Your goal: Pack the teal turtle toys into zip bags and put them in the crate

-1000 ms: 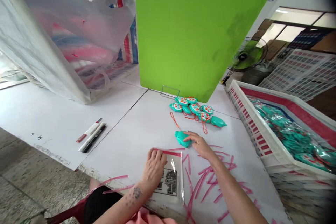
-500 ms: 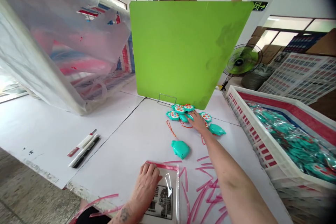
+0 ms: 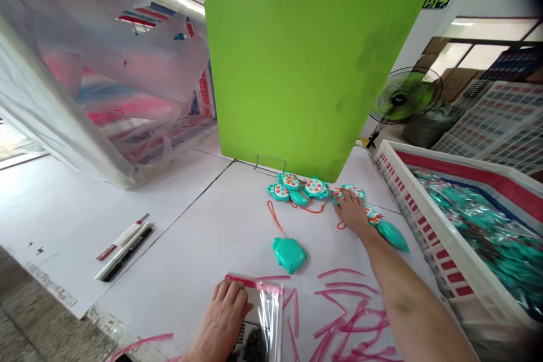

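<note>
My left hand [image 3: 227, 314] is on a clear plastic bag [image 3: 271, 300] with a pink top edge, its fingers curled together at the bag's upper left. A dark printed panel shows through the plastic. Farther off, my right hand [image 3: 351, 209] lies over teal turtle-shaped toys, fingers apart and touching a toy with coloured dots [image 3: 354, 191]; its palm side is hidden. To its left several such toys [image 3: 316, 188] cluster, some with orange cords. One teal toy [image 3: 289, 254] lies face down between my hands, and another [image 3: 392, 235] sits beside my right wrist.
A green board [image 3: 314, 79] stands behind the toys, a wire stand [image 3: 270, 164] at its foot. At right, a white crate [image 3: 445, 260] holds bagged teal toys. Pens [image 3: 127, 251] lie left. Pink strips [image 3: 343, 322] are on the white table [image 3: 203, 237]; a plastic-draped frame [image 3: 106, 147] is behind.
My right hand has moved right along the toys, and those at the right are more spread out. My left hand stays on the bag. The view has shifted slightly.
</note>
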A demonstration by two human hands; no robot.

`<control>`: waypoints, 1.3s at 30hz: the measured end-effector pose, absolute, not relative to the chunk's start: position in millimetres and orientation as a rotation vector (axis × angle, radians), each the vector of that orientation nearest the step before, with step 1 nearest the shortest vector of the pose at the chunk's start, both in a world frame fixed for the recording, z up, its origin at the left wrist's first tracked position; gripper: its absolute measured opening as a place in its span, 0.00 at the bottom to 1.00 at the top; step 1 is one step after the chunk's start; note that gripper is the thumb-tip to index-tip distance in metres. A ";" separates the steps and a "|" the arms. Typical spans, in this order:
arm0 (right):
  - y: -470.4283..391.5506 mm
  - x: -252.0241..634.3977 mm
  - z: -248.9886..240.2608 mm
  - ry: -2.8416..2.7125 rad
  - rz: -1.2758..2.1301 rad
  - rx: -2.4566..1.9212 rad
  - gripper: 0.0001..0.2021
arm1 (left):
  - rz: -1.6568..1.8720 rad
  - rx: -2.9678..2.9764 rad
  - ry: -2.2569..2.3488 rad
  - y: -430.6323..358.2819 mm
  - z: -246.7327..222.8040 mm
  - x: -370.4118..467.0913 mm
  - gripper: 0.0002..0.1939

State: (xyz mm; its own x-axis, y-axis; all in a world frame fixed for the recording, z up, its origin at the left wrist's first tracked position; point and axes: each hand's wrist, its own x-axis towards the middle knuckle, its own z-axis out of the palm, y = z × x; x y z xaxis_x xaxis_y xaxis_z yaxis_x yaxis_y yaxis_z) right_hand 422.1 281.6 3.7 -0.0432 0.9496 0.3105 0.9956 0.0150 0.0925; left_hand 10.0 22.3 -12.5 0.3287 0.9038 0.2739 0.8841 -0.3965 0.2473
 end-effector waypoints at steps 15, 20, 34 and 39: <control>363.9 343.6 47.4 -2.360 -0.061 -2.021 0.19 | 0.491 2.462 1.681 22.9 -5.6 11.0 0.05; 356.1 364.7 36.4 -2.354 -0.006 -2.162 0.17 | 0.474 2.471 1.689 23.0 -2.6 10.9 0.05; 191.2 485.7 0.2 -1.127 -0.255 -2.469 0.52 | 0.585 2.504 1.572 25.3 -18.0 4.6 0.04; 181.0 510.9 -19.1 -0.935 0.047 -2.524 0.57 | 0.642 2.622 1.422 29.5 -13.4 2.1 0.02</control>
